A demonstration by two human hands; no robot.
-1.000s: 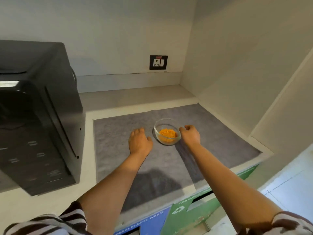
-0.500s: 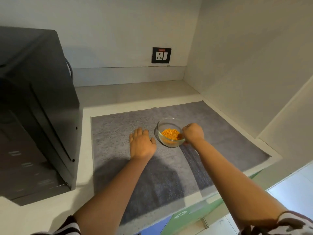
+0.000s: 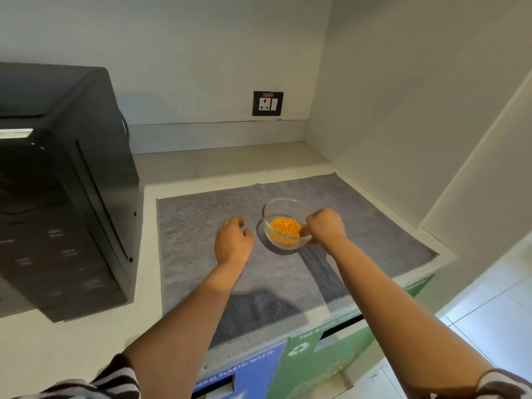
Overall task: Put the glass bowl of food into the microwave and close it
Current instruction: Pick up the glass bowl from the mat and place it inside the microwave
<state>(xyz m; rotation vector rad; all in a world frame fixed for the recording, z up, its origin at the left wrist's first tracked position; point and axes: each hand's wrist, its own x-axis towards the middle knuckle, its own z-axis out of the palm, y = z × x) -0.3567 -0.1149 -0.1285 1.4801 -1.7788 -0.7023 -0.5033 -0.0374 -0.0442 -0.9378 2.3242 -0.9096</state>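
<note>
Center frame: right hand [image 3: 325, 226] pinches bowl [image 3: 283, 223] rim on mat [image 3: 201, 226]; left hand [image 3: 233, 243] loosely curled, empty, beside it. One-sided grip w/ slick glass could tip, spilling food en route to microwave [image 3: 66, 182], left.

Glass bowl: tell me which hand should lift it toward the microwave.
Right. The right hand already grips the glass bowl at its rim; the left hand rests apart on the grey mat.

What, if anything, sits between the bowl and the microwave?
Nothing visible: only bare mat and counter lie between the bowl and the microwave, apart from the left hand resting beside the bowl. The right hand grips its rim.
</note>
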